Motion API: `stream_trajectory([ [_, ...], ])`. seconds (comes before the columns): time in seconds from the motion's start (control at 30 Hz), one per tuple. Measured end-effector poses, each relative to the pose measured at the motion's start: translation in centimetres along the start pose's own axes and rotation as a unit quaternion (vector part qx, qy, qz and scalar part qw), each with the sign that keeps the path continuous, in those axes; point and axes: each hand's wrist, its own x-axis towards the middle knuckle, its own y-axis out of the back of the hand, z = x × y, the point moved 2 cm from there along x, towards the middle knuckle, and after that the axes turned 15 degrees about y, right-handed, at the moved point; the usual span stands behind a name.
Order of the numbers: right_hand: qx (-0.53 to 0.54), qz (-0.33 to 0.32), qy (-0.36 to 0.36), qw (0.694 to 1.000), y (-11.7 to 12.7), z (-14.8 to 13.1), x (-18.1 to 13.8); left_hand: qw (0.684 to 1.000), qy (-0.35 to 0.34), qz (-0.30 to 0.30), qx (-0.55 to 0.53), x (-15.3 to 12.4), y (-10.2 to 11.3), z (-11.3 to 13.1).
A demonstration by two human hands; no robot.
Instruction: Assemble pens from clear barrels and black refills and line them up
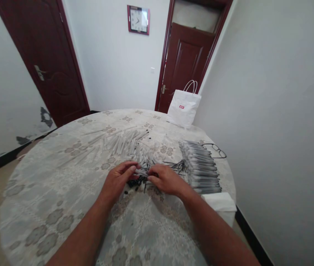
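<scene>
My left hand (119, 179) pinches one end of a pale translucent pen barrel (141, 172) between thumb and fingers. At its other end, my right hand (165, 178) is closed, its fingertips partly hidden. Just below the hands lies a small heap of black pen caps (135, 182), with a few loose ones to the left. Beyond my fingers spreads a loose pile of clear pen barrels (125, 142). Thin dark pen refills (176, 167) fan out right of my right hand. Farther right, pens with dark cores (202, 168) lie stacked in a row.
A patterned cloth covers the round table (62, 199). Eyeglasses (217, 149) rest beyond the stacked pens, and folded white tissue (220, 202) lies at the right edge. A white paper bag (184, 108) stands at the back right, near the wall.
</scene>
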Motion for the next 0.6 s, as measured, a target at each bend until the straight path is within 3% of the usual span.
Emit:
stream_trajectory([
  [0.13, -0.117, -0.039, -0.011, 0.992, 3.5, 1.2, -1.4, 0.999, 0.005, 0.042, -0.024, 0.7, 0.9, -0.3],
  [0.3, -0.288, 0.020, -0.118, 0.950, 9.0, 6.2, -4.8, 0.995, 0.007, 0.098, -0.004, 1.3, 1.9, -0.5],
  [0.43, -0.402, 0.024, -0.218, 0.889, 12.3, 10.9, -7.7, 0.982, -0.001, 0.141, 0.124, 1.6, 2.6, -0.6],
  [0.6, -0.451, -0.003, -0.292, 0.843, 13.6, 14.1, -9.2, 0.936, -0.050, 0.184, 0.296, 1.6, 2.7, -0.2],
])
